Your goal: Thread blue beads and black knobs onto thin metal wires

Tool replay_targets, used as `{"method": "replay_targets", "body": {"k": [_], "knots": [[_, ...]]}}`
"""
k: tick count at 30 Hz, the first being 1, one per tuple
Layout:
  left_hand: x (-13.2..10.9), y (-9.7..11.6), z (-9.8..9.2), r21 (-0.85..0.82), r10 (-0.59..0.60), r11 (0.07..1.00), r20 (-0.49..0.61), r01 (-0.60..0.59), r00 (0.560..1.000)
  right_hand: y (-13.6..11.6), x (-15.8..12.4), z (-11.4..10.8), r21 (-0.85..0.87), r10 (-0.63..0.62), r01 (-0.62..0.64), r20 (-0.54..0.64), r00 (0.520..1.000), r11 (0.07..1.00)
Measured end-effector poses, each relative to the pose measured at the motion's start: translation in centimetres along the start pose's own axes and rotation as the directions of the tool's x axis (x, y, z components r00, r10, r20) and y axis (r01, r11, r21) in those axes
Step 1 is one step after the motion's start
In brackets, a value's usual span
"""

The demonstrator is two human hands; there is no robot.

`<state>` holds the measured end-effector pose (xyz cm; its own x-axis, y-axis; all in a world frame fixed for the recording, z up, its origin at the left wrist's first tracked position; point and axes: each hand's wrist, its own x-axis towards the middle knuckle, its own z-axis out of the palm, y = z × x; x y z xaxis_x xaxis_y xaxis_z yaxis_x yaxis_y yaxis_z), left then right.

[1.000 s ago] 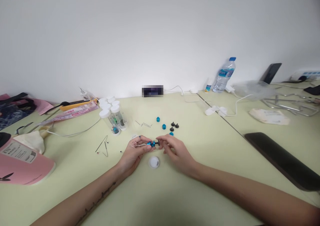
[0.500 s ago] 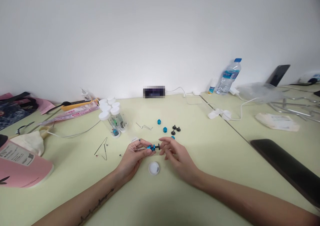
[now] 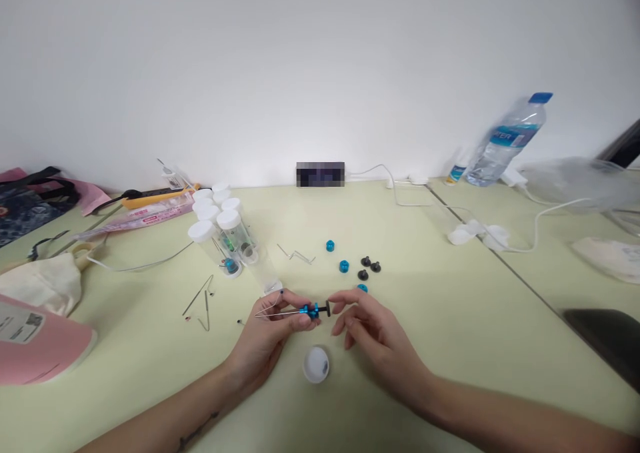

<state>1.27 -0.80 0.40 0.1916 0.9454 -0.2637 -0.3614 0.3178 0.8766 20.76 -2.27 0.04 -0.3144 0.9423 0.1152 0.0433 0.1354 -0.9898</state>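
Observation:
My left hand (image 3: 273, 329) is closed around a small assembly (image 3: 314, 311): a thin bent metal wire with a blue collar and a black cap at its right end. My right hand (image 3: 367, 329) sits just right of that cap, fingers curled and slightly apart, with the fingertips close to it and nothing seen in them. A white lid (image 3: 316, 364) lies on the table below and between both hands. Loose blue collars (image 3: 344, 266) and black caps (image 3: 370, 263) lie just beyond the hands.
Several clear vials with white caps (image 3: 227, 236) stand at back left, and one vial (image 3: 265, 273) lies on its side. Bent wires (image 3: 200, 299) lie left. A pink pouch (image 3: 35, 339), a water bottle (image 3: 510, 139), white cables (image 3: 480, 233) and a dark pad (image 3: 607, 336) ring the table.
The view has shifted, so everything has slid rightward and lower in frame. My right hand's fingers have drawn slightly back from the black cap; the left hand still holds the assembly.

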Motion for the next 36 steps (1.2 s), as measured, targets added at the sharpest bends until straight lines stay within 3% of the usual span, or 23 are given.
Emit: {"method": "replay_targets", "body": {"k": [13, 36], "knots": [[0.11, -0.04, -0.29, 0.016, 0.014, 1.000, 0.052, -0.014, 0.999, 0.16, 0.03, -0.17, -0.099, 0.005, -0.001, 0.036, 0.999, 0.995], [-0.04, -0.06, -0.31, 0.023, 0.019, 1.000, 0.081, -0.021, 0.997, -0.09, 0.05, -0.10, -0.094, 0.029, -0.025, 0.047, 0.998, 0.995]]}}
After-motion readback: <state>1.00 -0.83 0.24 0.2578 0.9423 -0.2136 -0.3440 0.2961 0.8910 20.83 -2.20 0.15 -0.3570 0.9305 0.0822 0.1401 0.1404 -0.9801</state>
